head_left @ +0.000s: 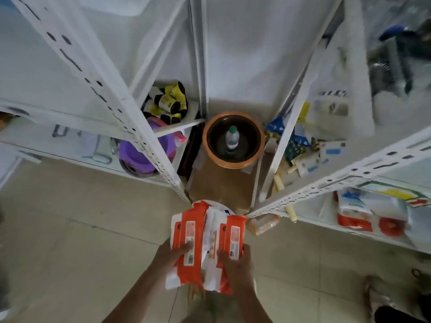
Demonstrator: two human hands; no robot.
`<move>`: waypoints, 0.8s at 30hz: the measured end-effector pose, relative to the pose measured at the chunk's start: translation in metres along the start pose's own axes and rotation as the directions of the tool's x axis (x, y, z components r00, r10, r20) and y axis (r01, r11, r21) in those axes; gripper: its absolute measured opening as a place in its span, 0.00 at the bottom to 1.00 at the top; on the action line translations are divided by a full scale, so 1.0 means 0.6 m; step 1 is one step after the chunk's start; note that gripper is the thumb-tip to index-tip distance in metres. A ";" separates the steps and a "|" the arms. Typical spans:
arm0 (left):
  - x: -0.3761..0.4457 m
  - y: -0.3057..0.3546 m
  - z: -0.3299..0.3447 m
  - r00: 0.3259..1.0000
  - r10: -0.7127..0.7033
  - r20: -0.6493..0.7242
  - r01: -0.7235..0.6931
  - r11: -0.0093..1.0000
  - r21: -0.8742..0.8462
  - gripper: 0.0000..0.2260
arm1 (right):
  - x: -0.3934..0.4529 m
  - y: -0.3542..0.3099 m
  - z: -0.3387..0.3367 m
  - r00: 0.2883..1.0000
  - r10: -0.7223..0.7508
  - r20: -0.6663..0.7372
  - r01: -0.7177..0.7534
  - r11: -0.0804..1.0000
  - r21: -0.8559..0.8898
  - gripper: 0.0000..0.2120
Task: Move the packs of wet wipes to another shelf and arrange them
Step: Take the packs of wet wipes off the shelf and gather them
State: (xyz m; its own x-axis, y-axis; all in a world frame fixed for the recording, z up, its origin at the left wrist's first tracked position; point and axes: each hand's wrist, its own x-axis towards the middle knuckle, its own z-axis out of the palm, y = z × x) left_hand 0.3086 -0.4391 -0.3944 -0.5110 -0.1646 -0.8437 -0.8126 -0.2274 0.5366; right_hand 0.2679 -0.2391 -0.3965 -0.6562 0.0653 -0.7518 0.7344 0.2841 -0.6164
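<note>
Two hands [207,257] around orange-white wipes packs [205,238] (label print unreadable)

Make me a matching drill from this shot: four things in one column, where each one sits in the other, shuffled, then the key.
Things:
1. wet wipe packs
2. clear bottle
3. purple basin
4. yellow-and-black packets

Places:
A. standing inside the orange-rimmed pot between the two racks
B. low shelf of the left rack
C. held between the left hand and right hand, above the floor
D. left rack, one shelf above the basin

Pairs: 1-C, 2-A, 3-B, 4-D
</note>
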 end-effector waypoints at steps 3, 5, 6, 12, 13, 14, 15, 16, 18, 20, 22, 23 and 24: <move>0.102 -0.016 -0.021 0.999 0.048 -0.020 -0.048 0.999 -0.001 0.18 | 0.074 0.017 0.055 0.997 -0.037 0.072 0.035 0.999 0.030 0.28; 0.159 -0.029 -0.021 0.998 0.069 0.008 -0.070 0.997 0.040 0.17 | 0.108 0.037 0.078 0.994 -0.033 0.106 0.037 0.999 -0.035 0.31; 0.184 -0.038 -0.019 0.996 0.087 0.032 -0.089 0.994 0.063 0.17 | 0.123 0.047 0.086 0.995 -0.040 0.089 0.047 0.995 -0.086 0.32; 0.251 -0.073 -0.001 0.970 0.234 0.062 -0.240 0.959 0.150 0.15 | 0.169 0.084 0.088 0.994 -0.112 -0.004 0.111 0.985 -0.130 0.31; 0.253 -0.076 -0.002 0.967 0.247 0.062 -0.254 0.951 0.174 0.15 | 0.171 0.084 0.082 0.993 -0.118 -0.005 0.117 0.985 -0.123 0.28; 0.256 -0.081 -0.003 0.966 0.253 0.061 -0.260 0.946 0.195 0.16 | 0.172 0.086 0.077 0.992 -0.127 -0.006 0.125 0.983 -0.131 0.27; 0.259 -0.084 -0.004 0.966 0.253 0.048 -0.258 0.943 0.210 0.17 | 0.173 0.085 0.074 0.992 -0.126 -0.008 0.123 0.982 -0.145 0.27; 0.261 -0.086 -0.003 0.967 0.253 0.026 -0.252 0.940 0.230 0.19 | 0.174 0.084 0.073 0.993 -0.115 -0.011 0.112 0.981 -0.156 0.28; 0.269 -0.090 0.004 0.964 0.265 -0.032 -0.243 0.923 0.299 0.28 | 0.175 0.083 0.077 0.996 -0.079 -0.033 0.072 0.983 -0.168 0.34; 0.280 -0.100 0.014 0.956 0.277 -0.096 -0.227 0.906 0.357 0.35 | 0.176 0.081 0.082 0.995 -0.059 -0.080 0.038 0.969 -0.245 0.40; 0.292 -0.115 0.020 0.943 0.281 -0.179 -0.183 0.885 0.428 0.38 | 0.173 0.071 0.080 0.989 -0.073 -0.131 0.021 0.932 -0.361 0.42; 0.298 -0.120 0.021 0.935 0.287 -0.207 -0.167 0.874 0.456 0.39 | 0.174 0.070 0.078 0.985 -0.097 -0.142 0.033 0.916 -0.400 0.43; 0.307 -0.130 0.020 0.930 0.292 -0.224 -0.159 0.868 0.470 0.39 | 0.175 0.070 0.076 0.983 -0.120 -0.139 0.052 0.908 -0.417 0.44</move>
State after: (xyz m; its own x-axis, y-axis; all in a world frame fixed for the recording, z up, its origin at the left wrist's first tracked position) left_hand 0.2747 -0.4404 -0.5921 -0.6494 -0.4347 -0.6240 -0.7560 0.2800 0.5917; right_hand 0.2379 -0.2641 -0.5122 -0.7573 0.1629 -0.6325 0.5602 0.6598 -0.5008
